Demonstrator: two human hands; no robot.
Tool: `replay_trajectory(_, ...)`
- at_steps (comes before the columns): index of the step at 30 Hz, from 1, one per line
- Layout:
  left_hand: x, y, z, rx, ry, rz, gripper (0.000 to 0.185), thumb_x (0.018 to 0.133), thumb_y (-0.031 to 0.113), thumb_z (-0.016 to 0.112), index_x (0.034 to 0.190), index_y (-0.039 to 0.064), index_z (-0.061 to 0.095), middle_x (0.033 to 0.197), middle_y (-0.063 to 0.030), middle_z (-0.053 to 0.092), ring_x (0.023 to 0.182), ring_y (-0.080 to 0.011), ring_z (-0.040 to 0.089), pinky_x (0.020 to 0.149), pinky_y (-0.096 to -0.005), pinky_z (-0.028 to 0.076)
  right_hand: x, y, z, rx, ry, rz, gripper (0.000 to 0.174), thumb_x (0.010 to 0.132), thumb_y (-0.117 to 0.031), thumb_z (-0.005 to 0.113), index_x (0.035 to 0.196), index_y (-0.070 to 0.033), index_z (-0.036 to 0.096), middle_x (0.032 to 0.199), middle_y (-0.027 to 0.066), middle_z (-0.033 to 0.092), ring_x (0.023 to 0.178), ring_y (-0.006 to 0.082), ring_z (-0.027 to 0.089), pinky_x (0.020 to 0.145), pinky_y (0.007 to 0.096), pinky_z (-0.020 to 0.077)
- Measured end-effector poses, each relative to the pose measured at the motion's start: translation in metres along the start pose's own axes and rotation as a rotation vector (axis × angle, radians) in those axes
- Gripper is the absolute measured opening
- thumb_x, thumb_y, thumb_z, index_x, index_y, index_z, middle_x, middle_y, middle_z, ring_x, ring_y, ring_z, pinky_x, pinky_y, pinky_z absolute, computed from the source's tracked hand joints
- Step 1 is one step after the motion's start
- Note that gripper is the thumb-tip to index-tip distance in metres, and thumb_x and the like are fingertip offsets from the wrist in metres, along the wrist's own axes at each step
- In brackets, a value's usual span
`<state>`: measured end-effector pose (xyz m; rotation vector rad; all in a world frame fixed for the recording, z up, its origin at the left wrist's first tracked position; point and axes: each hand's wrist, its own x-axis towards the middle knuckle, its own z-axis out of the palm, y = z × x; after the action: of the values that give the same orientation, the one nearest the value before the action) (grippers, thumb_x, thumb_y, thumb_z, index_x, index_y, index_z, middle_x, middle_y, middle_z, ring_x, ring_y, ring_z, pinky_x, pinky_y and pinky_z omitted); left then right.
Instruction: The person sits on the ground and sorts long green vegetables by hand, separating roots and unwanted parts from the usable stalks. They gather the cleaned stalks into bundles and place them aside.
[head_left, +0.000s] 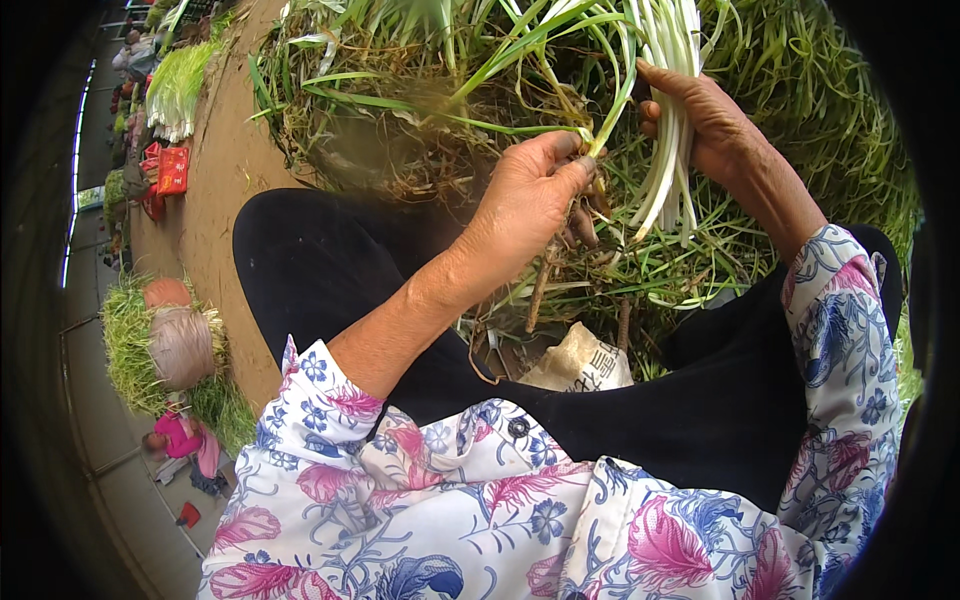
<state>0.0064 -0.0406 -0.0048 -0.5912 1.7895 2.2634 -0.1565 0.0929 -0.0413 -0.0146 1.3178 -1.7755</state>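
Observation:
My left hand (525, 187) pinches a leafy allium stalk (619, 105), green garlic or chives by its look, near its yellowish base between thumb and fingers. Brown roots or husk hang below those fingertips. Around a bundle of peeled stalks (671, 165) with white lower ends my right hand (712, 120) is closed, its thumb pointing left across the stems. The bundle's tops run out of view at the upper edge. Beyond my left hand lies a heap of unpeeled plants (405, 135) with tangled roots and dry leaves. Loose green leaves (675, 270) cover the ground under both hands.
More leafy greens (817, 112) are piled at the right. A pale sack (581, 364) bearing print lies between my folded legs. Along the dirt floor (217, 210) at the left stand a bunch of greens (180, 82), a red bag (172, 171), a wrapped bale (180, 337) and a seated person (180, 435).

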Motion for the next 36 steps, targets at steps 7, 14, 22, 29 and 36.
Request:
replay_trajectory(7,0.003,-0.004,0.003,0.159,0.011,0.002,0.022,0.091,0.011,0.047,0.104,-0.006,0.050,0.080,-0.0061,0.055,0.055,-0.0102,0.055,0.046,-0.0209,0.050,0.001,0.002,0.000,-0.139,-0.019,0.030,0.028,0.077,-0.022,0.070,0.089,-0.001,0.056,0.062,0.0006,0.057,0.050,0.0073,0.055,0.049,0.0206,0.0509)
replay_trajectory(14,0.009,-0.006,0.000,-0.004,-0.060,-0.051,0.032,0.086,0.025,0.059,0.099,-0.003,0.050,0.080,-0.0065,0.055,0.051,-0.0126,0.056,0.045,-0.0229,0.048,-0.001,0.005,0.008,-0.184,-0.048,0.078,0.027,0.076,-0.020,0.070,0.088,-0.001,0.056,0.060,0.0002,0.057,0.047,0.0070,0.056,0.047,0.0201,0.0516)
replay_trajectory(22,0.040,0.003,-0.004,-0.390,0.069,-0.309,0.033,0.078,0.019,0.070,0.099,0.004,0.049,0.085,-0.0055,0.057,0.066,-0.0150,0.058,0.047,-0.0311,0.047,-0.008,-0.005,0.019,-0.096,-0.096,0.205,0.024,0.078,-0.016,0.067,0.086,0.003,0.053,0.059,0.0041,0.057,0.045,0.0101,0.054,0.044,0.0239,0.0494)
replay_trajectory(29,0.037,0.017,0.002,-0.316,0.167,-0.243,0.014,0.086,0.021,0.060,0.085,0.010,0.051,0.063,-0.0016,0.056,0.042,-0.0105,0.047,0.036,-0.0241,0.032,-0.021,-0.011,0.034,-0.044,0.064,0.126,0.011,0.081,-0.012,0.061,0.086,-0.003,0.055,0.069,0.0036,0.057,0.049,0.0120,0.054,0.045,0.0266,0.0460)
replay_trajectory(36,0.050,0.000,-0.011,-0.181,0.379,0.065,0.009,0.086,0.011,0.054,0.085,0.004,0.058,0.064,-0.0022,0.057,0.049,-0.0124,0.053,0.036,-0.0265,0.039,-0.015,-0.013,0.031,0.102,0.092,-0.036,0.017,0.080,-0.011,0.062,0.090,-0.002,0.053,0.070,0.0057,0.057,0.054,0.0143,0.058,0.048,0.0299,0.0513)
